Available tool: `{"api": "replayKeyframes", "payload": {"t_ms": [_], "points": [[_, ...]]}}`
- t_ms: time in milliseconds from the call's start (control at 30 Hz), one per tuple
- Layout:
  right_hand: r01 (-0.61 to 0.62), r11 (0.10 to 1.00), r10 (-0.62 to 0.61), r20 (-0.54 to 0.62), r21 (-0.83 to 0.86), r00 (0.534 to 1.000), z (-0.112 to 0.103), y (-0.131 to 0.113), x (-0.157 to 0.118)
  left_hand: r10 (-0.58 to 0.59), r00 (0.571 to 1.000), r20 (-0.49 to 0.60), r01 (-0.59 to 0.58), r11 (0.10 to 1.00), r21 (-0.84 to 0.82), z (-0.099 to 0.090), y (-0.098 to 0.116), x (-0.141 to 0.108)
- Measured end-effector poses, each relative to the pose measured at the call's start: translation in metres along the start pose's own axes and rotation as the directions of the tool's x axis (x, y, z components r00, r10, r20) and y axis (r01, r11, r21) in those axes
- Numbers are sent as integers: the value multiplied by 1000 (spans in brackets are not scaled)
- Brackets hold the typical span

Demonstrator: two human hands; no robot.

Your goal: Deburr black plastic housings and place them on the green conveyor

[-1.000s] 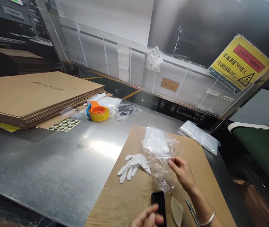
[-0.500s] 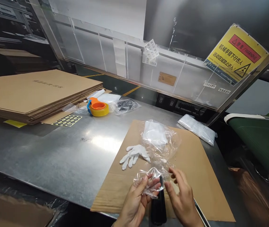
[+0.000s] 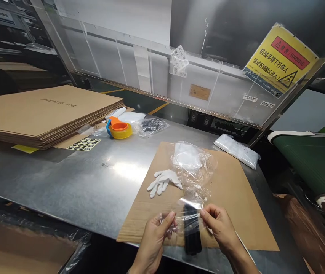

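Note:
A clear plastic bag (image 3: 181, 217) is stretched between my two hands. My left hand (image 3: 156, 233) pinches its left side between thumb and fingers. On the other side, my right hand (image 3: 218, 224) pinches the bag's right edge. Behind and below the film lies a long black object (image 3: 192, 238), partly seen through the plastic; its exact kind I cannot make out. A white glove (image 3: 165, 181) rests on the cardboard sheet (image 3: 236, 213) just beyond my left hand. Farther back is a crumpled clear bag with a white item (image 3: 185, 158) inside.
Flat cardboard (image 3: 59, 106) is stacked at the left. A tape dispenser (image 3: 119, 128), a sticker sheet (image 3: 84, 144) and a bagged dark cable (image 3: 152, 125) lie near it on the metal table (image 3: 102, 190). A pack of plastic bags (image 3: 236, 150) sits at the back right, near a green conveyor (image 3: 313, 160).
My right hand has closed on the bag, which it was only near before. The bag is now pulled out flat between both hands, and my left hand has shifted slightly left.

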State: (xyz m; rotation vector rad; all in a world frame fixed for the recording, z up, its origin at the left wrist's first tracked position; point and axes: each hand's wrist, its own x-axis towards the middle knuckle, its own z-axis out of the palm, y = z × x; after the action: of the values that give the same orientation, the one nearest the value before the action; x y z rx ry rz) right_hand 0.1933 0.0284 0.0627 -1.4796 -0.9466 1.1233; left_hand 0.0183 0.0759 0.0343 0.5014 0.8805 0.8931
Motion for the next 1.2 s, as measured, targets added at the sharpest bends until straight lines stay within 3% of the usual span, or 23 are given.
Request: {"api": "replayKeyframes", "payload": {"t_ms": [300, 467, 567, 667, 767, 900, 967, 1033, 1067, 1100, 1133, 1200], "points": [[17, 909, 32, -110, 417, 993, 2, -6, 13, -178, 979, 99, 194, 962, -193, -1, 3, -6], [16, 864, 101, -204, 504, 974, 40, 18, -13, -160, 986, -50, 129, 914, -384, 15, -3, -4], [-45, 820, 194, -203, 570, 960, 65, 41, -34, -145, 986, -81, 96, 895, -436, 23, -6, -6], [-66, 835, 209, -204, 546, 956, 81, 54, -43, -113, 988, -107, 54, 893, -448, 27, -11, -13], [-14, 891, 158, -281, 453, 947, 86, 53, -42, -40, 992, -117, -9, 920, -393, 29, -18, -20], [58, 942, 60, -337, 330, 939, 81, 43, -36, 28, 999, -42, -38, 962, -270, 25, -30, -22], [68, 951, 36, -329, 301, 944, 77, 39, -34, 101, 989, -105, -119, 977, -176, 19, -35, -22], [68, 962, 25, -333, 265, 942, 74, 37, -33, 292, 921, -258, -302, 953, 0, 11, -37, -22], [69, 968, 15, -331, 241, 944, 73, 36, -33, 387, 877, -284, -372, 922, 109, 7, -37, -23], [68, 974, 5, -321, 215, 947, 72, 36, -32, 443, 864, -239, -402, 893, 202, 4, -35, -24], [66, 980, -6, -301, 189, 953, 71, 35, -32, 441, 888, -129, -398, 878, 265, 1, -31, -26], [62, 988, -27, -242, 139, 970, 71, 33, -32, 289, 942, 168, -329, 893, 308, 0, -23, -30]]}}
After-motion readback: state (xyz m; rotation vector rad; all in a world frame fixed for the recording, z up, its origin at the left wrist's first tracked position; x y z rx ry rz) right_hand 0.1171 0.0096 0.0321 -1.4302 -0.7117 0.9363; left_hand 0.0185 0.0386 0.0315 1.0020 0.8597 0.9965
